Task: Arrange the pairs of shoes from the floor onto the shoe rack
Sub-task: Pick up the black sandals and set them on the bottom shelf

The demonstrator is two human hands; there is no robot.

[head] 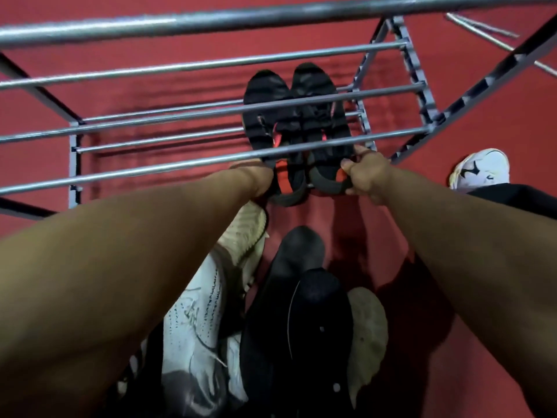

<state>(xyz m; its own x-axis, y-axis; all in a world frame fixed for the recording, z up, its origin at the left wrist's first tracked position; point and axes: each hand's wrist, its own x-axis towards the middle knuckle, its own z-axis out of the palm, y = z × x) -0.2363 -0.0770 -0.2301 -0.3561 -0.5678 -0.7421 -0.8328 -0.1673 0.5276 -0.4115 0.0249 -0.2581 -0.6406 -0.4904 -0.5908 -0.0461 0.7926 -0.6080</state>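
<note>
Underfoot, a red floor (437, 372) filled nearly the whole view, and the same red ran up behind a grey metal shoe rack (211, 107) built of horizontal bars between angled side frames. Seen from above, its bars crossed the picture in tiers. A pair of black shoes with red lining (301, 128) lay side by side toward the right end of a lower tier, toes pointing away, heels reaching out past the nearest bar. The left hand (256, 179) gripped the heel of the left shoe, its fingers curled round the back; the right hand (366, 176) pinched the heel of the right shoe, thumb on top. Both bare forearms stretched down from the lower corners of the frame.

On the floor nearer the person lay more footwear in a loose heap: a white knit sneaker (196, 324), a beige shoe (250, 233) just beyond it, a black shoe (295, 267), and another black one overlapping it. A white sneaker with black marks (482, 170) sat apart at the right, beside the rack's side frame.
</note>
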